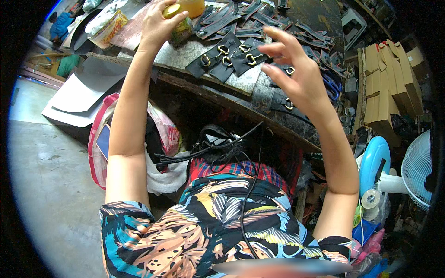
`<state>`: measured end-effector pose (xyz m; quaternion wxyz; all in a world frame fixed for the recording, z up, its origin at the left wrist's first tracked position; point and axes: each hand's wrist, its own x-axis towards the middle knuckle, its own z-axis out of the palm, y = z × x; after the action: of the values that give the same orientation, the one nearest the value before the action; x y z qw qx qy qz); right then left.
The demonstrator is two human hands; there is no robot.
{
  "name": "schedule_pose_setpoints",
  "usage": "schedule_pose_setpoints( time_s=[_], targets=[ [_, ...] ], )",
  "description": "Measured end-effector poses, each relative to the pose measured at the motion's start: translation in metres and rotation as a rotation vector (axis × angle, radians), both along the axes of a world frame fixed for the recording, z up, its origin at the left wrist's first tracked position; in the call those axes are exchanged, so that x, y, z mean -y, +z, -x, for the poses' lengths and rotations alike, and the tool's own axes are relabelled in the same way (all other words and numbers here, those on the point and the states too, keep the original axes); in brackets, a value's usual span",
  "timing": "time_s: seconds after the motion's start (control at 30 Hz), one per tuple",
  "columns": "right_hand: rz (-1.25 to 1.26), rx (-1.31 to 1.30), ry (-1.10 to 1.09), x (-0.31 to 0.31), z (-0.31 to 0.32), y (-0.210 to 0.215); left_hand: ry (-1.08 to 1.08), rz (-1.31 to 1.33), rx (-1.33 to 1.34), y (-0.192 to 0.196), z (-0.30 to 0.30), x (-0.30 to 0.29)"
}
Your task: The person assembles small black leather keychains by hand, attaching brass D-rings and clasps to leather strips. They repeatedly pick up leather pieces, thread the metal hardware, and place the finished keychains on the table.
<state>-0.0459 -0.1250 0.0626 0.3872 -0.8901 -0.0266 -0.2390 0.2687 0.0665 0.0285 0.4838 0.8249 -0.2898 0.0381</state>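
My left hand (160,23) reaches to the far left of the worktable, its fingers closed round the top of a small jar (181,32) with a yellow lid (172,10). Right behind the jar stands a tub of yellow-orange stuff (193,6). Several black strap pieces (221,68) with gold-coloured D-shaped rings lie on a pale board (183,58) between my hands. My right hand (296,74) hovers over the right side of these pieces with fingers apart and nothing in them. Beyond it spreads a heap of narrow dark strips (259,21).
The table's wooden front edge (232,107) runs slantwise before me. White sheets (85,92) and a pink-rimmed bag (96,153) are at the left. Cardboard pieces (387,88) stand at the right, above a white fan (419,169) and a blue round thing (375,157). A black cable (248,208) crosses my lap.
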Motion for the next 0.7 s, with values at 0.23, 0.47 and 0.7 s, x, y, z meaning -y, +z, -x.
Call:
schedule_pose_setpoints(
  time_s=[0.23, 0.47, 0.7],
  targets=[
    [0.015, 0.166, 0.193, -0.032, -0.148, -0.026, -0.373, 0.177, -0.04, 0.001, 0.026, -0.026],
    [-0.326, -0.187, 0.294, -0.049, -0.21, -0.035, 0.026, -0.458, 0.817, 0.027, 0.046, -0.024],
    [-0.289, -0.005, 0.333, -0.051, -0.211, -0.043, 0.136, -0.523, 0.889, 0.026, 0.047, -0.009]
  ],
)
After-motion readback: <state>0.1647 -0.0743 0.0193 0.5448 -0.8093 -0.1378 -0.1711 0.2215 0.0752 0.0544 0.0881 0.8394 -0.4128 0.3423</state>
